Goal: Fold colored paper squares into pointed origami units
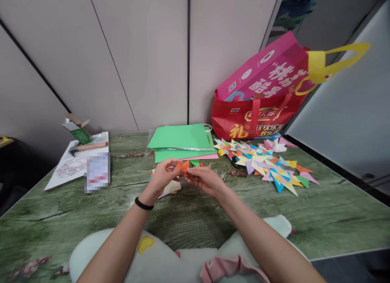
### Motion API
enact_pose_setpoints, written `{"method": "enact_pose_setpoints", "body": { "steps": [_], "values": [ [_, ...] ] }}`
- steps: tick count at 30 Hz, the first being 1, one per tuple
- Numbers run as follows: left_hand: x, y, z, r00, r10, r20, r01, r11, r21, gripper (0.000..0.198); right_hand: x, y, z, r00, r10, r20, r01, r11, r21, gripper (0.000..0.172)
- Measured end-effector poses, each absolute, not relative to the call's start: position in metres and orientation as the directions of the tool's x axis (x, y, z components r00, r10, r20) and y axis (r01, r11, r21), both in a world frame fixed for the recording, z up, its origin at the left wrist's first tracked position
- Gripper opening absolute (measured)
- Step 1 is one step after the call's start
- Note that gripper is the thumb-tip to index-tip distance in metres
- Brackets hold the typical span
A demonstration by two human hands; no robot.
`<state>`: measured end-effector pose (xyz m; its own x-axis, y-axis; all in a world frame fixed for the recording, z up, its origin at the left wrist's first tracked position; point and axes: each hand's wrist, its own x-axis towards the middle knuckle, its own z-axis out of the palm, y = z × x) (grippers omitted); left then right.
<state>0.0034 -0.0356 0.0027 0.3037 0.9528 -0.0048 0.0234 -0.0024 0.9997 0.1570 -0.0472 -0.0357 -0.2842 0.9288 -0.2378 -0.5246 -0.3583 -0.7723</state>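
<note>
Over the middle of the green table, both my hands pinch a small piece of folded orange paper (183,166). My left hand (164,175) closes on its left side, with a black band on the wrist. On its right side are the fingertips of my right hand (205,180). Partly hidden behind and below my left hand lies a small stack of paper pieces (172,187), the top one cream. Just past the hands sits a pile of green paper sheets (183,137), with pink edges showing underneath. A small green paper piece (195,163) shows beside my right fingertips.
Many folded colored paper stars (271,165) spread over the right side. Behind them stands a red bag (231,116) holding a pink box (265,71). At left, a hammer (91,146) and an open green box (79,130) rest on a white board (63,173).
</note>
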Motion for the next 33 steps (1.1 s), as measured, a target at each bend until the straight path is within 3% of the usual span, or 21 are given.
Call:
{"method": "enact_pose_setpoints", "body": {
  "steps": [10,15,18,27,30,33],
  "values": [
    [0.006,-0.032,-0.006,0.248,0.968,-0.042,-0.110,0.071,0.991,0.027,0.154,-0.049,-0.034,-0.281,0.926,-0.253,-0.496,-0.366,-0.788,0.017],
    [0.006,-0.032,-0.004,0.212,0.976,-0.047,-0.160,0.082,0.984,0.026,0.148,-0.055,-0.029,-0.111,0.993,-0.039,-0.397,-0.080,-0.914,0.026],
    [0.008,-0.034,-0.003,0.214,0.975,-0.054,-0.160,0.090,0.983,0.024,0.146,-0.057,-0.027,-0.061,0.998,0.029,-0.367,0.004,-0.930,0.032],
    [0.009,-0.035,-0.006,0.271,0.963,-0.005,0.023,-0.001,1.000,0.020,0.146,-0.054,-0.032,0.044,0.999,-0.021,-0.389,-0.002,-0.921,0.024],
    [0.005,-0.034,-0.002,0.358,0.934,-0.015,-0.030,0.027,0.999,0.025,0.149,-0.052,-0.033,0.066,0.997,0.035,-0.293,0.053,-0.955,0.021],
    [0.001,-0.033,0.003,0.318,0.948,-0.006,-0.120,0.047,0.992,0.030,0.151,-0.052,-0.031,0.061,0.990,0.126,-0.166,0.134,-0.977,0.015]
  ]
}}
